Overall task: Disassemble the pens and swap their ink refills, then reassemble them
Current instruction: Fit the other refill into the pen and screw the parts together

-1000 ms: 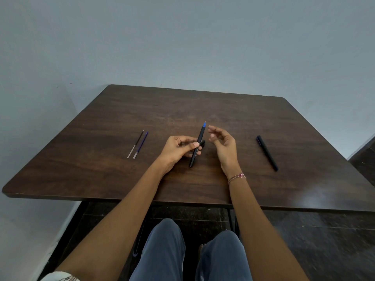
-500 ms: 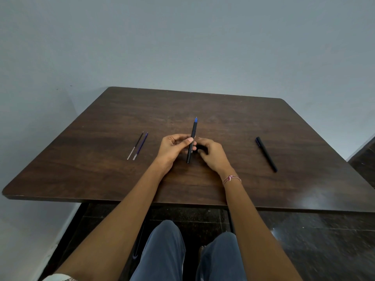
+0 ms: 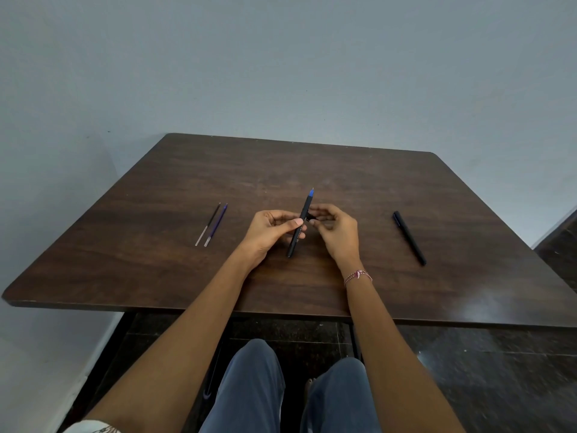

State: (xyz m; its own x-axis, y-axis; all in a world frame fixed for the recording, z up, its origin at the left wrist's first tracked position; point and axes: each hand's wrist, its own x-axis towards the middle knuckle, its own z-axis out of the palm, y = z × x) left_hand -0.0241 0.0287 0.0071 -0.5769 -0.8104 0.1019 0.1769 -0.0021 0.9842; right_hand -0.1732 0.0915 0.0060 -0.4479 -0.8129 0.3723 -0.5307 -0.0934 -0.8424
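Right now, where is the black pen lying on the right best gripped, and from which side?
Probably at mid-barrel, from above, pinching across it: the black pen lies flat on the table, slim and slanted, with bare wood on both sides.

A dark brown wood-grain table (image 3: 312, 160) with rounded corners stands against a pale wall. On its left part lie two thin refills side by side, nearly touching, both slanting toward the far right: a black refill (image 3: 208, 223) and, just right of it, a blue refill (image 3: 216, 225). On the right part, well apart from them, lies a black pen (image 3: 409, 238), slanting toward the far left.
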